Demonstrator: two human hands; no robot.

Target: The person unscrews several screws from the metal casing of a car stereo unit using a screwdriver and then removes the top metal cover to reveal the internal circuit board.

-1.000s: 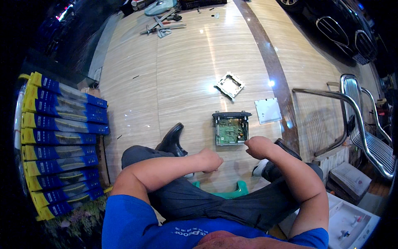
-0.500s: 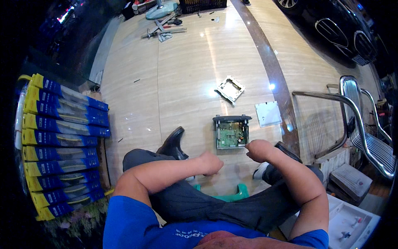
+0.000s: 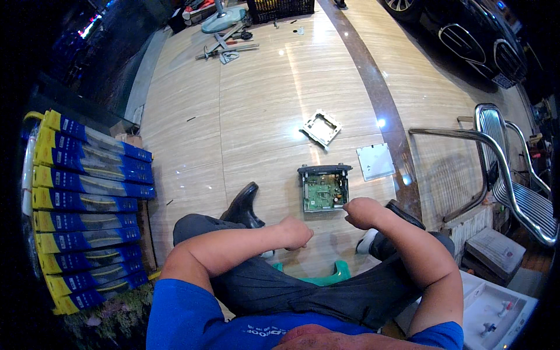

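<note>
An opened metal-cased electronic unit [image 3: 324,192], which looks like a car radio, lies on the floor before me. Its green circuit board faces up and its dark front points away from me. At its near right corner is my right hand [image 3: 363,213], closed, touching or very close to the case. Whatever those fingers hold, if anything, is hidden. My left hand [image 3: 296,233] is closed too, just short of the near left corner and apart from the unit; I cannot make out anything in it. Farther off lie a pale metal frame [image 3: 332,124] and a flat silver cover plate [image 3: 375,161].
Left stands a rack of blue-and-yellow packages [image 3: 87,189]. A chrome chair [image 3: 496,146] stands right, beyond it a dark car [image 3: 461,35]. Tools [image 3: 227,49] lie far off near a black crate [image 3: 280,9]. A green stool [image 3: 332,275] is beneath me; a white basin [image 3: 493,309] is lower right.
The view has shifted slightly. Both hands stay closed in nearly the same places, and the unit, frame and cover plate have not visibly moved on the floor.
</note>
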